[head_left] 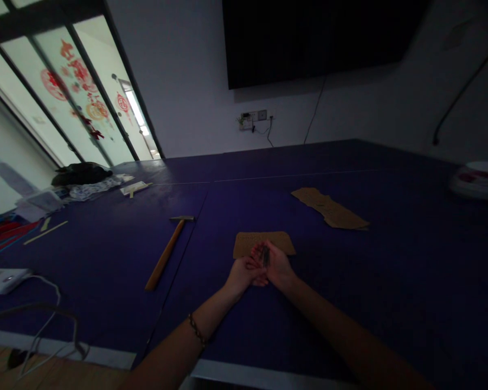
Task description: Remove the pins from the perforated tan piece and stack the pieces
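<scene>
The dark blue desk [374, 292] carries everything within reach, its broad flat top apparently serving as a steady base. A torn cardboard strip [331, 210] lies ahead to the right, probably there to be out of the way; the hammer [166, 255] rests to the left, handle end toward the near edge, seemingly for easy reach. A smaller cardboard piece [242, 246] lies flat just beyond the hands, partly hidden by them. The right hand [280, 266] is palm up, fingers loosely curled and partly open under slim dark pieces [265, 255], likely cupped against spilling. The left hand [242, 273] meets it, fingers bent; whether they grip anything cannot be told. Sideways movement has room as far as the hammer on the left, and more toward the right.
</scene>
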Demonstrator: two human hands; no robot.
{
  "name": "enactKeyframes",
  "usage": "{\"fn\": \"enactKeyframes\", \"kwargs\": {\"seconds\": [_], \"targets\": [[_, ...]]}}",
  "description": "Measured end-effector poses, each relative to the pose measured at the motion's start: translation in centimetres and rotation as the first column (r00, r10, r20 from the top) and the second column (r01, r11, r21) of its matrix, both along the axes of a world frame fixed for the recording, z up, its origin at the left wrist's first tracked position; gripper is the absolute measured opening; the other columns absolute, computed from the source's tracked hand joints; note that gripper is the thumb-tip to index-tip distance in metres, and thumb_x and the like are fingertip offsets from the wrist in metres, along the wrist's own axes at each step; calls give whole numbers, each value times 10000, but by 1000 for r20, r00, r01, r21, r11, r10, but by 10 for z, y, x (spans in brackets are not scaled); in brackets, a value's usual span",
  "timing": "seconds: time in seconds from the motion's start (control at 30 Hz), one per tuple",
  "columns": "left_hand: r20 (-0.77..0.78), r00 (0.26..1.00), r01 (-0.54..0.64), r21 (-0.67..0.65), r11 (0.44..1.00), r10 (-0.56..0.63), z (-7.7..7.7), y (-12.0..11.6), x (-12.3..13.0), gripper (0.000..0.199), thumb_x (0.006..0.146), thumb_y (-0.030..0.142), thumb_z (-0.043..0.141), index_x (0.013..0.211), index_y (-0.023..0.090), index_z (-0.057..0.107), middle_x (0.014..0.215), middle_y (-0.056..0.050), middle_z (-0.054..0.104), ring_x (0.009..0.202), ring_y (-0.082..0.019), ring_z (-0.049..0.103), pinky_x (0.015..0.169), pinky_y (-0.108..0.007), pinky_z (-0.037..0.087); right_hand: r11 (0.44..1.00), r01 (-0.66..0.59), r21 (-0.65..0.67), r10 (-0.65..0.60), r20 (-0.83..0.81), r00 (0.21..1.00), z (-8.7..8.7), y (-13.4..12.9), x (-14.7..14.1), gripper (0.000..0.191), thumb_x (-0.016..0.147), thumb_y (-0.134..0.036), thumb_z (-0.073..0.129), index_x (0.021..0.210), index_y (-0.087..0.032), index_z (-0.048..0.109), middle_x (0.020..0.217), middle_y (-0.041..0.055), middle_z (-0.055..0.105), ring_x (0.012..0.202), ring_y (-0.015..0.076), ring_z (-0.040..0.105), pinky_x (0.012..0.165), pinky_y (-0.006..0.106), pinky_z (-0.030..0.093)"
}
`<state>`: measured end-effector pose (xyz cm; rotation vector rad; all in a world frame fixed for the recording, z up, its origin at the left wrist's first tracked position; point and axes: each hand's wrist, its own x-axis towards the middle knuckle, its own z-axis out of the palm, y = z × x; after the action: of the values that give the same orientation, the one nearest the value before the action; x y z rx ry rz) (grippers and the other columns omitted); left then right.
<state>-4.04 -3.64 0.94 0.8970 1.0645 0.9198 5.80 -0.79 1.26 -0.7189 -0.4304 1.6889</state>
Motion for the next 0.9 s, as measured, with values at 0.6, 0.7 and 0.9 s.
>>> {"fn": "enactKeyframes", "kwargs": {"seconds": [0.6,0.7,0.9], "targets": [[-96,976,-188,89,978,196,11,-12,-8,245,612,267,665,687,125,479,478,26,560,393,-78,530,431,-184,424,999,8,32,-10,52,999,-8,-1,-8,137,671,-96,557,562,-178,566,514,-10,595,455,104,543,444,199,428],[-310,907,-190,307,932,286,16,-12,-12,185,651,281,608,608,114,540,412,52,489,354,-56,444,388,-164,339,999,17,37,-18,23,1000,-6,-3,-12,176,695,-74,511,577,-183,584,603,17,637,612,137,612,592,234,479],[-571,770,-1,445,896,284,28,-9,-7,181,670,269,569,615,107,628,517,3,575,446,-85,486,448,-185,359,1000,10,22,-10,-6,1000,-5,-5,-15,243,727,-59,435,592,-169,605,662,51,658,718,148,626,740,257,464]]}}
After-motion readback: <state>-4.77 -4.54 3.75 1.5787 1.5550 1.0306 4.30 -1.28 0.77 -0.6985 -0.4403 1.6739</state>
